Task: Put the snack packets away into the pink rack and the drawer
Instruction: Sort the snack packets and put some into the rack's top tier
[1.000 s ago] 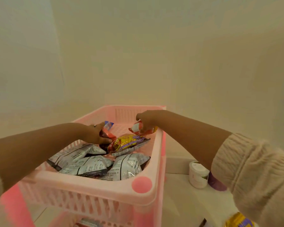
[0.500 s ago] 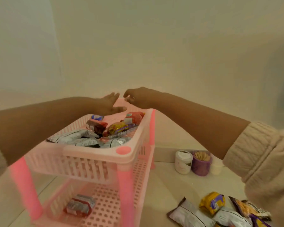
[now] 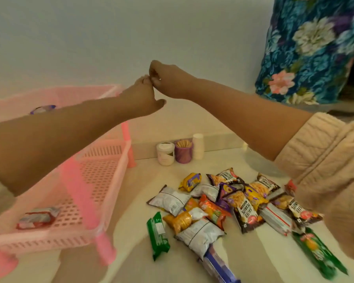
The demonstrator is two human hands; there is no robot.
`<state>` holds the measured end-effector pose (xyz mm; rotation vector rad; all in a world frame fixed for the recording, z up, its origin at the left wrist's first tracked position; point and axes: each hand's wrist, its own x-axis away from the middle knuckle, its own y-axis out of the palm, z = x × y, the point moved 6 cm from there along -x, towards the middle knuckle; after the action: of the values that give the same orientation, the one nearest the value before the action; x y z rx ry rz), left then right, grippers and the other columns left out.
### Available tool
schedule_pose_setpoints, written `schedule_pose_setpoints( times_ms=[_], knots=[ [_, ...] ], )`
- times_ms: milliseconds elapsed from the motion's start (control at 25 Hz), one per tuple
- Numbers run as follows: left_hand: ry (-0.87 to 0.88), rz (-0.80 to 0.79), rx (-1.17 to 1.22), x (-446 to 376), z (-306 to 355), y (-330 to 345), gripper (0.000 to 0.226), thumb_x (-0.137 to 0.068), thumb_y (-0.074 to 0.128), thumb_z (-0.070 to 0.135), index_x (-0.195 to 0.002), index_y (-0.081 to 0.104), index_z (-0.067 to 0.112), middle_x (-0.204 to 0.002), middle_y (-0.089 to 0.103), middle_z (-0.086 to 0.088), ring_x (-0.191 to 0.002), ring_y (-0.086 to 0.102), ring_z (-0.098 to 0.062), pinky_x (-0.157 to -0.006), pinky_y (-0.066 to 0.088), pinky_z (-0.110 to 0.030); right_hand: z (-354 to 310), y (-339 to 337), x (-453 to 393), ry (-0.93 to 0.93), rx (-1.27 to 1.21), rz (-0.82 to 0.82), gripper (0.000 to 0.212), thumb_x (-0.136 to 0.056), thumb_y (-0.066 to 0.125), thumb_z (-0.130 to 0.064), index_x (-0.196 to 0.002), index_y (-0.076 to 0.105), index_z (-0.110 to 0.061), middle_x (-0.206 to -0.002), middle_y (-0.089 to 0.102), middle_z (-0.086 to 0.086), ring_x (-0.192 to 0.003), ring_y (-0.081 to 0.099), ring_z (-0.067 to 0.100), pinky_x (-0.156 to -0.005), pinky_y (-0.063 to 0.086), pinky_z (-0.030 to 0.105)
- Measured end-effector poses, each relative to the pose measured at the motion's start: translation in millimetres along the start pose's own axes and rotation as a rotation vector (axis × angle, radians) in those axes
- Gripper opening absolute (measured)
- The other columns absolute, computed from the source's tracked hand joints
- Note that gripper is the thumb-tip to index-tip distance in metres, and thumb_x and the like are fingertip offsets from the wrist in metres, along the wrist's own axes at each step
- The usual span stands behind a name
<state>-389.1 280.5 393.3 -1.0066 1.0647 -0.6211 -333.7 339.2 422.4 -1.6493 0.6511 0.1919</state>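
Observation:
The pink rack [image 3: 102, 176] stands at the left, its top tier mostly hidden behind my left forearm. One red and silver packet [image 3: 37, 218] lies on its lower shelf. A heap of snack packets [image 3: 229, 203] lies on the counter at the right, with a green packet [image 3: 157, 235] at its left edge. My left hand [image 3: 140, 97] and my right hand [image 3: 166, 78] are raised above the rack's right end, fingers curled, touching each other. Neither hand holds a packet.
A white jar [image 3: 165, 153], a purple cup of sticks [image 3: 183, 151] and a white cup [image 3: 198, 146] stand by the back wall. A floral cloth [image 3: 307, 48] hangs at the upper right. A glass lid [image 3: 260, 162] lies near my right sleeve.
Both hands let go of the packets in the top tier, rose and drew to the right until they met. The view swung right and down, and the heap on the counter came into view.

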Motion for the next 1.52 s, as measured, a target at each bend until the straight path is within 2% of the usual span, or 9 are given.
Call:
schedule_pose_setpoints(
  times_ms=[120,280,560,680,880,1000,1120,1200,1520],
  knots=[
    [0.029,-0.032,0.093,23,31,51,0.073,-0.091,0.053,0.03,-0.144,0.012,-0.001,-0.147,0.026,-0.024,-0.126,0.041,-0.037,-0.098,0.038,-0.041,35,14,48,0.004,-0.059,-0.095,0.028,-0.094,0.048,-0.021,-0.119,0.046,-0.007,-0.123,0.059,0.012,-0.11,0.056,0.024,-0.086,0.042,0.027],
    [0.078,-0.197,0.149,76,63,148,0.068,-0.093,0.048,0.019,-0.144,0.008,-0.004,-0.152,0.016,-0.023,-0.14,0.018,-0.034,-0.113,0.02,-0.038,101,32,132,0.086,-0.157,-0.108,0.025,-0.092,0.049,-0.015,-0.116,0.056,-0.012,-0.117,0.064,0.007,-0.107,0.058,0.018,-0.088,0.04,0.021],
    [-0.068,-0.4,0.179,153,93,276,0.07,-0.089,0.055,0.034,-0.141,0.024,-0.003,-0.154,0.014,-0.019,-0.142,0.013,-0.031,-0.115,0.018,-0.039,231,82,313,0.506,-0.097,-0.18,0.024,-0.093,0.047,-0.019,-0.113,0.059,-0.017,-0.121,0.063,0.004,-0.108,0.058,0.022,-0.09,0.046,0.034],
    [0.0,-0.397,0.184,170,139,309,0.088,-0.084,0.058,0.046,-0.146,0.01,0.004,-0.156,0.004,-0.015,-0.144,0.004,-0.028,-0.116,0.009,-0.037,261,99,389,0.654,0.038,-0.163,0.025,-0.094,0.044,-0.019,-0.112,0.061,-0.019,-0.117,0.064,0.005,-0.101,0.059,0.021,-0.083,0.05,0.036],
    [0.181,-0.407,0.083,164,202,343,0.102,-0.079,0.058,0.056,-0.146,-0.002,0.008,-0.157,-0.001,-0.012,-0.144,-0.003,-0.026,-0.115,-0.002,-0.033,263,111,478,0.747,0.023,0.029,0.025,-0.096,0.039,-0.039,-0.11,0.057,-0.027,-0.108,0.062,0.0,-0.097,0.054,0.017,-0.071,0.042,0.027],
    [0.157,-0.448,-0.003,155,212,356,0.112,-0.076,0.059,0.062,-0.145,-0.01,0.006,-0.156,-0.006,-0.014,-0.144,-0.006,-0.028,-0.115,-0.004,-0.036,255,113,506,0.711,0.035,0.073,0.031,-0.095,0.036,-0.044,-0.119,0.051,-0.031,-0.122,0.058,-0.003,-0.106,0.052,0.015,-0.079,0.044,0.026],
    [0.111,-0.43,-0.139,145,213,358,0.116,-0.073,0.054,0.069,-0.145,-0.009,0.005,-0.156,-0.007,-0.018,-0.143,-0.009,-0.031,-0.114,-0.009,-0.043,255,125,526,0.774,0.026,-0.007,0.047,-0.092,0.037,-0.053,-0.135,0.037,-0.035,-0.147,0.035,-0.011,-0.126,0.045,0.011,-0.092,0.046,0.026],
    [0.068,-0.435,-0.2,141,210,362,0.117,-0.07,0.053,0.073,-0.145,-0.007,0.006,-0.155,-0.005,-0.019,-0.143,-0.007,-0.032,-0.114,-0.01,-0.045,258,129,532,0.793,0.039,-0.024,0.055,-0.089,0.04,-0.057,-0.139,0.031,-0.036,-0.151,0.026,-0.015,-0.124,0.046,0.008,-0.089,0.049,0.025],
    [-0.008,-0.344,-0.052,149,216,381,0.11,-0.07,0.054,0.072,-0.145,0.005,0.008,-0.145,0.033,-0.012,-0.136,0.027,-0.024,-0.117,0.005,-0.038,260,131,526,0.759,0.02,0.058,0.051,-0.087,0.045,-0.051,-0.136,0.037,-0.038,-0.147,0.033,-0.019,-0.113,0.054,0.001,-0.083,0.049,0.017]
  ],
)
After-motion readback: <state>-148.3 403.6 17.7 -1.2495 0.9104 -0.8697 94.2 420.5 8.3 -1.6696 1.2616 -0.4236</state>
